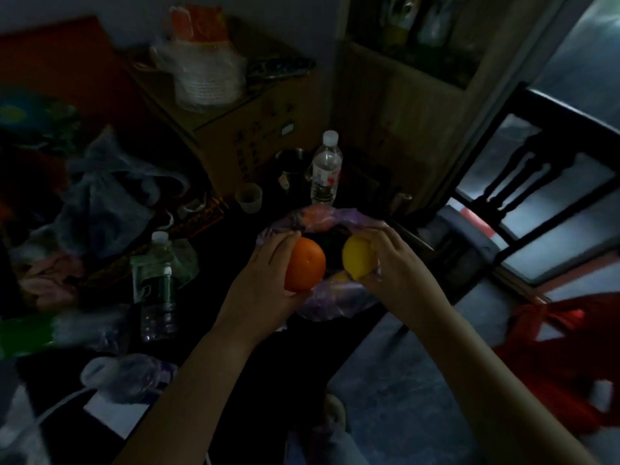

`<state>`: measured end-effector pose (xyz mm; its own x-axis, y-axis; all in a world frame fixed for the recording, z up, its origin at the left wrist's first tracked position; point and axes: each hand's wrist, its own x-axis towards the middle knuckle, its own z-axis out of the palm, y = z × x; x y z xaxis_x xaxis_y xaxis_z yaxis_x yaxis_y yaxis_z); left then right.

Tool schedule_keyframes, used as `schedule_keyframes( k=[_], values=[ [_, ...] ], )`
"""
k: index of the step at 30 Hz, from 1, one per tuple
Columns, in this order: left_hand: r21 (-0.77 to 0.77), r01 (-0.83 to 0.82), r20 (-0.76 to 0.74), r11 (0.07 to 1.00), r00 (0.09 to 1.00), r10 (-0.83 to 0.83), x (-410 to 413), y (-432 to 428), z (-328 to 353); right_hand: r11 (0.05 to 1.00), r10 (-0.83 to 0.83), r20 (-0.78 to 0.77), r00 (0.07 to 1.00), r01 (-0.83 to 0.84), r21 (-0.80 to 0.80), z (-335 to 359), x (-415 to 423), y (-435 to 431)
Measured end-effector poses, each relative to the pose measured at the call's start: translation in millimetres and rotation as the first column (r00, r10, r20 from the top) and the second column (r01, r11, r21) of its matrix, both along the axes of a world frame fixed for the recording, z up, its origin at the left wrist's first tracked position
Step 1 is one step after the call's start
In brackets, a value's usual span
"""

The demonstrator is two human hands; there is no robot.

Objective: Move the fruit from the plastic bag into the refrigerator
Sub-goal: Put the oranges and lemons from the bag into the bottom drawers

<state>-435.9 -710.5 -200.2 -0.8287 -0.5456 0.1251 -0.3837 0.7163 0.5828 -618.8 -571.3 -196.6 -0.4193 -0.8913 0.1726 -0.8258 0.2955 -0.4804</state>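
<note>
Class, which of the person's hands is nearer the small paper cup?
Left. The left hand, holding the orange, is below-right of the cup; the right hand is farther right.

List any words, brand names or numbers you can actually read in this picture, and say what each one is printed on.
None can be read.
Cardboard box: dark printed marks and a small white sticker, too blurred to read.
Upright water bottle: white and red label, text too small.
Second bottle: green label, blurred.
Orange packet at the back: blurred.
The orange and lemon carry no lettering.
</note>
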Motion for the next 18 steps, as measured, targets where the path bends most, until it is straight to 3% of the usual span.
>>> schedule_keyframes(
  k=[8, 18],
  values=[
    [-0.041, 0.174, -0.175, 0.984, 0.968, -0.179, 93, 54, 53, 0.983, -0.146, -0.088, 0.985, 0.135, -0.121, 58, 125, 74],
    [-0.176, 0.363, -0.237, 0.915, 0.887, -0.398, 146, 143, 96, 0.889, -0.447, -0.15, 0.882, 0.421, -0.179, 104, 245, 200]
  ],
)
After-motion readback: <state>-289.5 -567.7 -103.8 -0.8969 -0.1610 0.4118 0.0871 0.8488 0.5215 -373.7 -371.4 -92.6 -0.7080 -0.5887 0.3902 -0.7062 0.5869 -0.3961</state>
